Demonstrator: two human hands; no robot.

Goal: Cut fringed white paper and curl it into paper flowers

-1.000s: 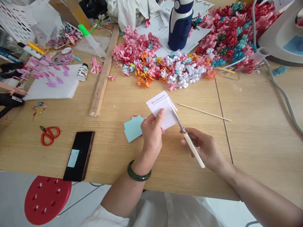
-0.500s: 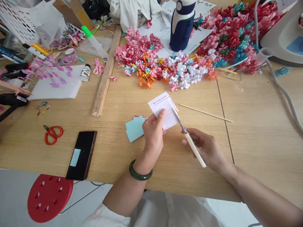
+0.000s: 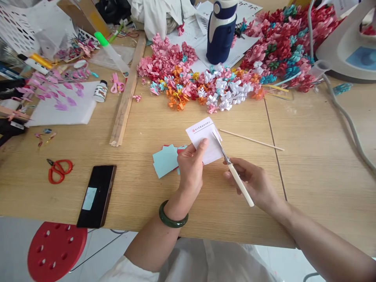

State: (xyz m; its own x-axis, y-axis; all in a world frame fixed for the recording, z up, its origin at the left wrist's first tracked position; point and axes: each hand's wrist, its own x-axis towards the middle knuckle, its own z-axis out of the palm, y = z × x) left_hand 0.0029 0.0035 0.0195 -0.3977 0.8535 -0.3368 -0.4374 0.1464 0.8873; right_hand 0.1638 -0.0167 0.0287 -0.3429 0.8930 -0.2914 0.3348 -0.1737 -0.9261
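Observation:
Pinched between thumb and fingers of my left hand is a small white paper card with a line of printed characters and a red mark. My right hand grips white-handled scissors, their blades lying at the card's right edge. A narrow strip along that edge looks partly parted from the card. Under and left of my left hand lie several light blue paper pieces, with some red paper among them. A thin wooden stick rests on the table beyond the scissors.
Piles of curled paper flowers spread along the back, beside a blue bottle. To the left are a wooden bar, a phone, red-handled pliers and pink scissors. A grey cable runs down the right.
The view has shifted slightly, moving the table things a little leftward in the picture. Both hands keep the same hold, and the scissors stay at the card's right edge.

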